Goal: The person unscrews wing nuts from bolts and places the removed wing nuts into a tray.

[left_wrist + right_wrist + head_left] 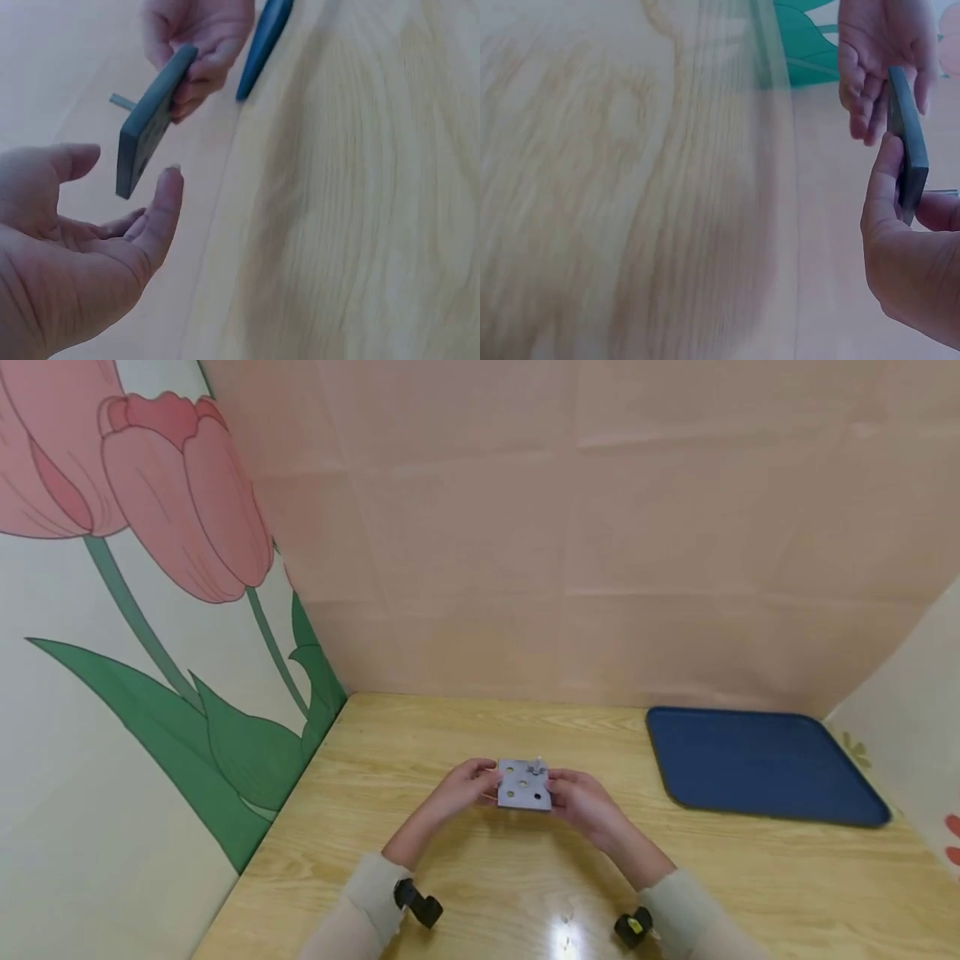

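A square grey plate (517, 797) with several round holes is held above the wooden table; a small metal pin (537, 766) stands out near its far right corner. The right hand (588, 810) pinches the plate's right side between thumb and fingers, as the right wrist view shows with the plate (909, 139) on edge in the right hand (911, 255). Around the plate's left side, the left hand (461, 792) is spread. In the left wrist view a gap shows between the plate (150, 112) and the thumb and fingers of the left hand (90, 240).
A blue tray (765, 764) lies at the right back of the wooden table (450, 727). Behind the table rises a pinkish cloth wall (465, 543). The left side has a panel with painted tulips (180, 502), and a pale panel (915, 693) stands at the right.
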### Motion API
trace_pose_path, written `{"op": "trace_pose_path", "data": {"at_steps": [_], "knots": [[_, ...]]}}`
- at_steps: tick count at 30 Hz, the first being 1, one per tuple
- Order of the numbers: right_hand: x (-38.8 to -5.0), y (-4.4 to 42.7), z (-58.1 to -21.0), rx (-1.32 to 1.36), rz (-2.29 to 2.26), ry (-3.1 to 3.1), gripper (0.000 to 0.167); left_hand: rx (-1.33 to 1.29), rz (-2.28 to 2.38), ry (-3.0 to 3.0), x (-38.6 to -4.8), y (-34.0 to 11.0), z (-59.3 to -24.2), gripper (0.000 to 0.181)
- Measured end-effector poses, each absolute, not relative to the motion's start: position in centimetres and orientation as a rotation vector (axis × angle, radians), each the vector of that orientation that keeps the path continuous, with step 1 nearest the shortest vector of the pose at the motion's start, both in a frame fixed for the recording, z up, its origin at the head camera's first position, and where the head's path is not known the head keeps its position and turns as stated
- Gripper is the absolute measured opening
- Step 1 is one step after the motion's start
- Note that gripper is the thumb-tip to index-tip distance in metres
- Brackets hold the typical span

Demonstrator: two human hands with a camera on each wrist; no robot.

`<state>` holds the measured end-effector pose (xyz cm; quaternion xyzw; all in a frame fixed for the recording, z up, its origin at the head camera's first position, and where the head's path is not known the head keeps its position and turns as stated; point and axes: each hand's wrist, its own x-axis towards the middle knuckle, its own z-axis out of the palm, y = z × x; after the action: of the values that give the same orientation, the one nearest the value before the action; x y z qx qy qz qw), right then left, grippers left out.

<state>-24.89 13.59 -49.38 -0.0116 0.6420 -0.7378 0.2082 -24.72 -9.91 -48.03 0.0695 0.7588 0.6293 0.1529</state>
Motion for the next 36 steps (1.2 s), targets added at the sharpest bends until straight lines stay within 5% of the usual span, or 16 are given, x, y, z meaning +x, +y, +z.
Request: {"op": "trace_pose_path", "data": {"at_steps": [8,36], "knots": [[-24.5,15.1,-49.0,-0.056,-2.049,1.759,0.046,0.013,1.978,1.891,-24.9,-7.9,-48.8,0.041],[-23.2,17.0,-49.5,-0.134,-1.877,1.989,0.046,-0.012,1.924,2.017,-24.2,-5.4,-47.9,0.021]]}}
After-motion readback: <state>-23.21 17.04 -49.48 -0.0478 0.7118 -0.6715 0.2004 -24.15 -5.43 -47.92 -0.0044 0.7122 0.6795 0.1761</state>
